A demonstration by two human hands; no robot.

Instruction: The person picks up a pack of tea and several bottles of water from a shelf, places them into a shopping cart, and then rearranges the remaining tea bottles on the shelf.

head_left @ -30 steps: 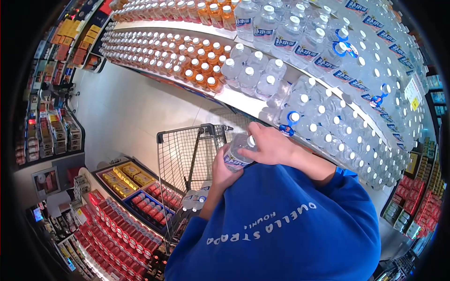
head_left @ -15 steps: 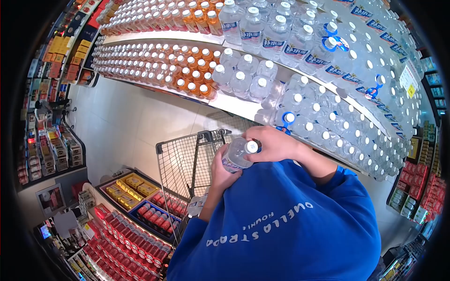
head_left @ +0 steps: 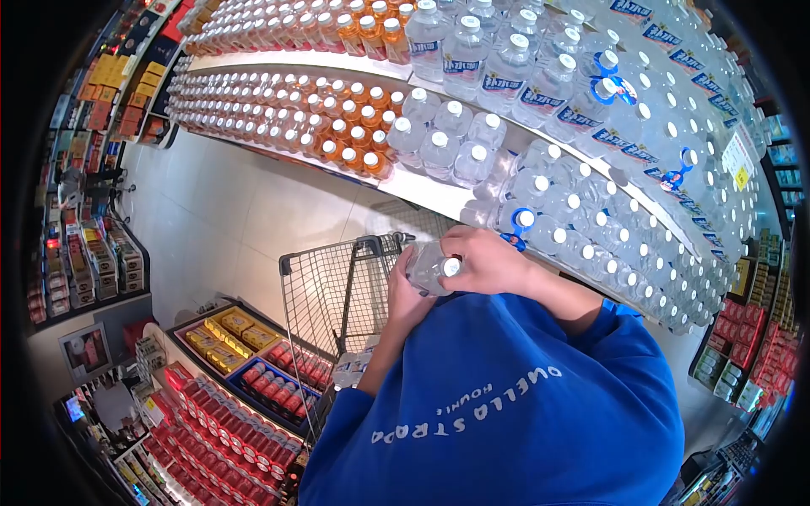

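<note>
Cradling the bottle (head_left: 426,266) near the clock's centre, my left hand (head_left: 407,291) wraps its side while my right hand (head_left: 485,257) pinches by the cap (head_left: 452,266). Should either grip slacken, I reckon smooth plastic could slip, falling toward the cart (head_left: 325,250) at nine o'clock.

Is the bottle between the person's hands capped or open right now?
Capped: the bottle has its white cap on, beside the right hand. Whether its seal is broken, I cannot tell.

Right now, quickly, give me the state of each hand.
Left hand: closed, holding a clear plastic bottle by its body.
Right hand: closed, fingers curled on the same bottle's upper end, by its white cap.
</note>
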